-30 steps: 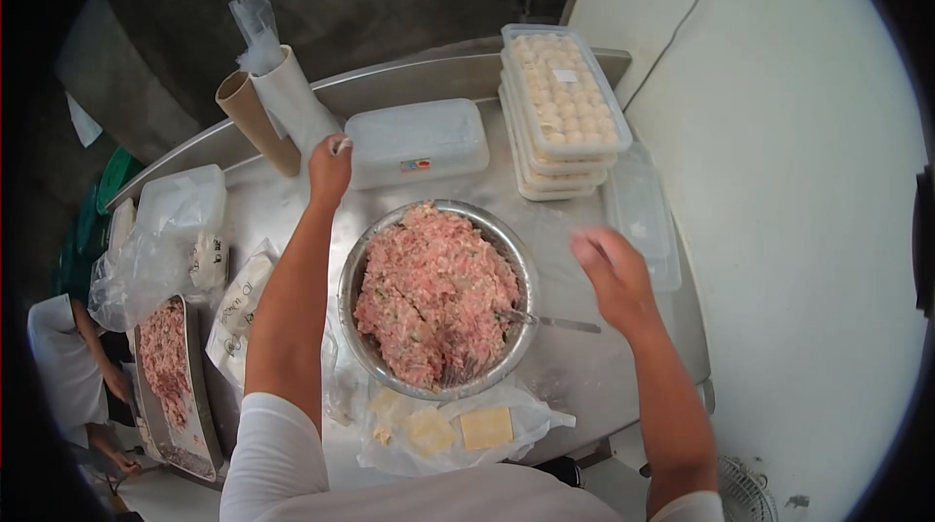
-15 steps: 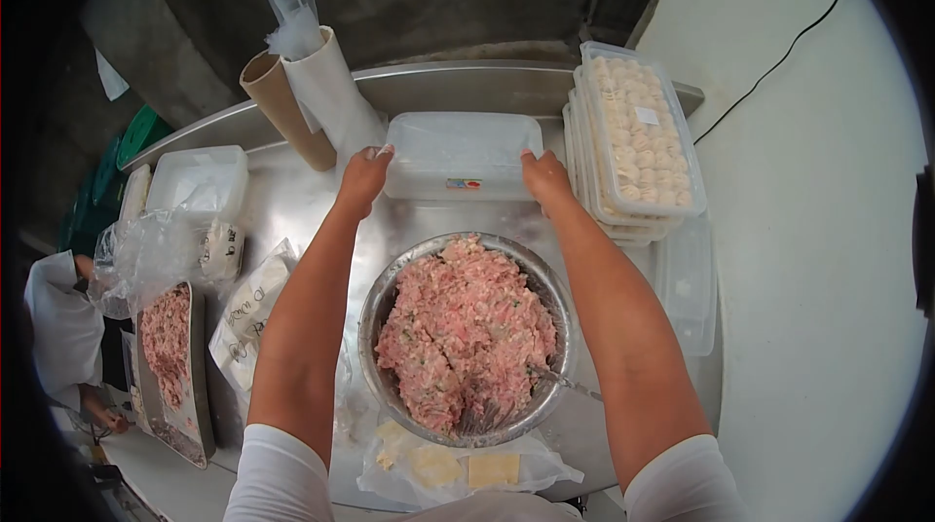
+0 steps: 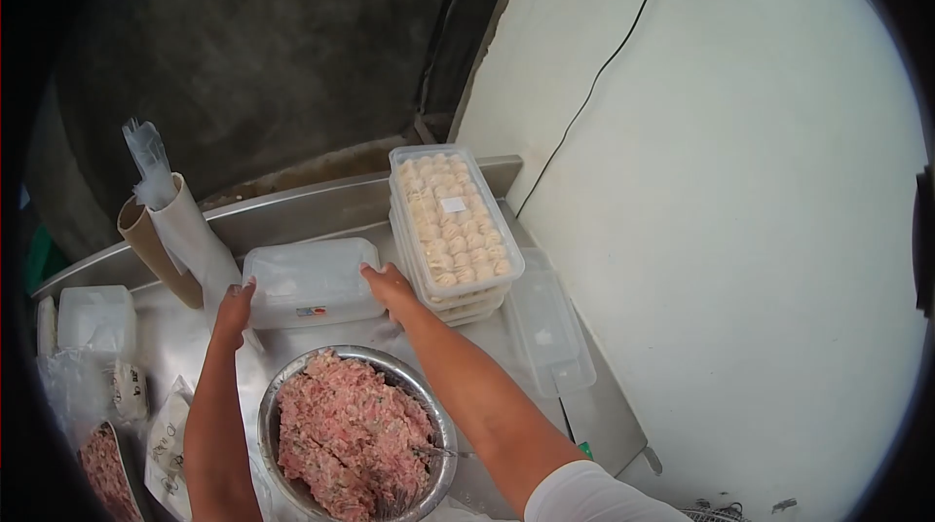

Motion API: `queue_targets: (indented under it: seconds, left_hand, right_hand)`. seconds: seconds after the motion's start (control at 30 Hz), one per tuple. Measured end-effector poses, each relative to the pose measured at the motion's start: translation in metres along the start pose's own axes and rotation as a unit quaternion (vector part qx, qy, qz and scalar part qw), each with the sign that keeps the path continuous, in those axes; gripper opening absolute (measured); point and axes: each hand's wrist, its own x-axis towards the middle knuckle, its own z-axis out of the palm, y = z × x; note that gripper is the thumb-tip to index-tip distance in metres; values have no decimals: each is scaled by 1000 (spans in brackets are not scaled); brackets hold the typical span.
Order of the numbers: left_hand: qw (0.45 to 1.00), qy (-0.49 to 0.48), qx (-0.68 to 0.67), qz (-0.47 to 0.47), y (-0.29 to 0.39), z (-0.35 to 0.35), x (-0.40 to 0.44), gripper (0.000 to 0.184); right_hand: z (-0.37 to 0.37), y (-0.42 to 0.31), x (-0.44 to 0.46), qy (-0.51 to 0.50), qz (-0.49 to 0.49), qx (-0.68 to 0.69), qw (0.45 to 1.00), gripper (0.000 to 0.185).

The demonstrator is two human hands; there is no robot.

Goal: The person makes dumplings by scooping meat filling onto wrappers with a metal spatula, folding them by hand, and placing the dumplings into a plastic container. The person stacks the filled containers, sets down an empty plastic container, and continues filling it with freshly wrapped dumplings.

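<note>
A translucent plastic container [image 3: 312,279] with a small coloured sticker on its front sits at the back of the steel table. My left hand [image 3: 234,311] grips its left end, with the thumb near the top edge. At the opposite end, my right hand [image 3: 389,289] holds on in the same way; the undersides of the fingers are hidden. Between my forearms is a steel bowl [image 3: 443,395] heaped with pink minced meat [image 3: 355,434]. A metal utensil [image 3: 429,451] is stuck in the meat at the right side.
Stacked containers of dumplings [image 3: 453,220] stand to the right, beside a clear lid [image 3: 555,337]. Cardboard and white rolls [image 3: 190,230] rise at the back left. A plastic tub [image 3: 97,320], bags and a meat tray [image 3: 109,473] lie at left. A white wall [image 3: 721,181] borders the right.
The camera view has swung up and to the right, so everything appears lower and further left. Both hands keep their hold on the container's ends.
</note>
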Motion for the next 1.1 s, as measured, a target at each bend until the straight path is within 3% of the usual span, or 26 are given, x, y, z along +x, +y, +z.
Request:
queue_targets:
  seconds: [0.17,0.27,0.33,0.37,0.43,0.53,0.57,0.77,0.9,1.1]
  left_hand:
    - [999,21,34,-2,-12,-9,-6,85]
    - [1000,1,-20,8,-36,-18,16,89]
    - [1000,-19,14,17,-25,-25,1,86]
    - [999,18,4,31,-27,-23,-2,86]
    - [1000,-2,-8,5,-18,-24,-10,93]
    - [998,21,-46,-23,-23,-23,-8,95]
    - [995,53,-76,-28,-30,-20,-4,92]
    - [994,26,-96,-51,-30,-29,1,90]
    - [993,9,-96,-62,-34,-31,10,91]
    - [985,-24,-149,-79,-32,-32,11,101]
  right_hand:
    - [0,-3,-3,-18,37,56,998,88]
    - [5,3,13,-44,71,109,990,105]
    - [12,14,27,-41,65,92,993,106]
    - [17,30,55,-72,61,128,987,107]
    - [18,26,47,-29,63,107,992,103]
    - [20,24,40,-66,53,147,985,96]
    - [19,21,33,-75,60,168,981,83]
    - [14,-1,1,-90,70,228,967,68]
    - [10,0,10,-99,61,227,967,64]
    - [9,0,16,-25,24,111,993,75]
